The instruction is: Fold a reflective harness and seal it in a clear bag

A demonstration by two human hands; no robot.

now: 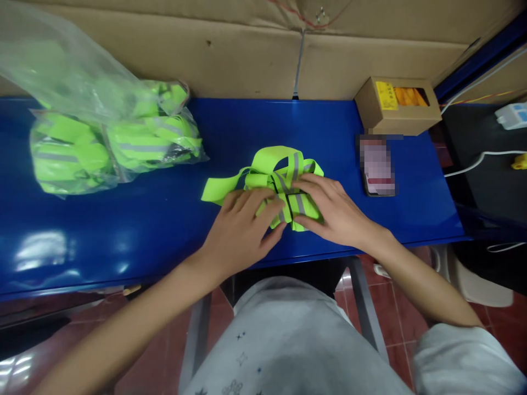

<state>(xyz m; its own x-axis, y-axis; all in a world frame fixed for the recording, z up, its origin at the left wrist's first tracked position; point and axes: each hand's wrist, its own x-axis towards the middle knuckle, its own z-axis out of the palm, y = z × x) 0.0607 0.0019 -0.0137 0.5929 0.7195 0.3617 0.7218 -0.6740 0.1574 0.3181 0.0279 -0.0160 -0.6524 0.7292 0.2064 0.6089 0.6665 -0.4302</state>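
On the blue table in front of me lies a neon yellow-green reflective strap vest (pixel 300 204), folded into a loose bundle with grey reflective bands and a dark strip across its middle. A flat strap end sticks out to the left and loops stand up at the back. My left hand (pixel 247 225) holds the bundle's left side, fingers curled over it and thumb at the near edge. On the right side, my right hand (pixel 333 211) grips it between fingers laid over the top and a thumb at the near edge. The parts under my fingers are hidden.
Clear plastic bags (pixel 119 145) with more neon reflective gear lie at the left. To the right are a phone (pixel 377 167), partly blurred out, and a cardboard box (pixel 405 118) with orange contents. A cardboard wall (pixel 247 60) backs the blue table (pixel 164 225). White cables run at far right.
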